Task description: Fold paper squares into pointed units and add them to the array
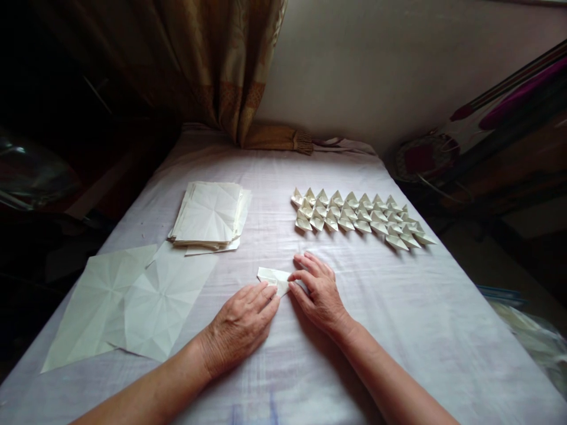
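A small folded piece of white paper (273,275) lies on the cloth-covered surface between my hands. My left hand (243,319) rests on its near left part with the fingers stretched out flat together, hiding some of the paper. At the paper's right end, my right hand (316,292) pinches the edge between thumb and index finger, while the other fingers lie beyond it. Several small folded paper boats (349,215) stand in close rows to the far right of my hands. A stack of creased paper squares (208,209) sits to the far left.
Two large creased sheets (106,301) overlap at the left of the pale cloth (398,330). A gold curtain (221,65) hangs down onto the far edge, with a tasselled tieback (283,140). Plastic bags (535,339) show beyond the right edge.
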`<state>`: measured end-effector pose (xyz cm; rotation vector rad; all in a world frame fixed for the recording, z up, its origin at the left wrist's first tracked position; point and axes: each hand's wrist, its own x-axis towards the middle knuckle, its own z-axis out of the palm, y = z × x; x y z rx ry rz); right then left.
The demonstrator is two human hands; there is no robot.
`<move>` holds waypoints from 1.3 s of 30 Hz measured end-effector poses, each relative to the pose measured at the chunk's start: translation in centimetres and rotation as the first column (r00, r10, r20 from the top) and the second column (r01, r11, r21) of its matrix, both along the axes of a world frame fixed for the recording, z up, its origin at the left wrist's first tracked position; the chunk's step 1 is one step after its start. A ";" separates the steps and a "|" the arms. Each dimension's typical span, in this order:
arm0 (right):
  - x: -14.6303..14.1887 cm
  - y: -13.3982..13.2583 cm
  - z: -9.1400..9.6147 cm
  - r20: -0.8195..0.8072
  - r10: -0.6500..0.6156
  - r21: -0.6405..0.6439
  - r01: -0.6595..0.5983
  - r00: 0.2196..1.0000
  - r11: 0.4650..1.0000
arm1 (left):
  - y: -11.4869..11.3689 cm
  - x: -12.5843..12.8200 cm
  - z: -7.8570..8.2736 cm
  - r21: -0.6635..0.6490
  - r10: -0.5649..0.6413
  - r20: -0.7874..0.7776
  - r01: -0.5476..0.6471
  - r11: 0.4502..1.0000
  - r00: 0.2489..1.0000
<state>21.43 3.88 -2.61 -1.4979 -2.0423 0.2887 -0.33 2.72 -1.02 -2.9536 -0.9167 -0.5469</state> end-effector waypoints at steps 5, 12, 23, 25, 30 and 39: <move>-0.6 0.0 0.3 0.003 -0.012 -0.057 0.012 1.000 0.998 | -0.2 -0.4 -0.3 -0.028 0.032 0.042 -0.031 0.999 0.999; -1.6 0.5 0.6 -0.031 -0.057 -0.100 0.053 0.998 0.994 | -0.1 -0.2 -0.2 -0.006 0.027 0.035 -0.027 1.000 0.999; -2.0 0.6 0.4 -0.038 -0.053 -0.090 0.050 0.998 0.995 | -0.1 -0.2 -0.1 -0.036 0.029 0.049 -0.027 0.999 0.998; -2.1 0.6 0.4 -0.042 -0.059 -0.077 0.055 0.997 0.995 | -0.1 -0.1 0.0 -0.020 0.028 0.050 -0.027 0.999 0.998; -2.0 0.6 0.3 -0.045 -0.063 -0.087 0.059 0.997 0.994 | -0.1 0.1 0.1 -0.015 0.024 0.027 -0.024 1.000 0.999; -2.1 -0.1 0.1 0.027 -0.086 -0.060 0.088 0.996 0.994 | 0.0 -0.2 0.1 -0.048 0.009 -0.033 -0.011 0.999 0.999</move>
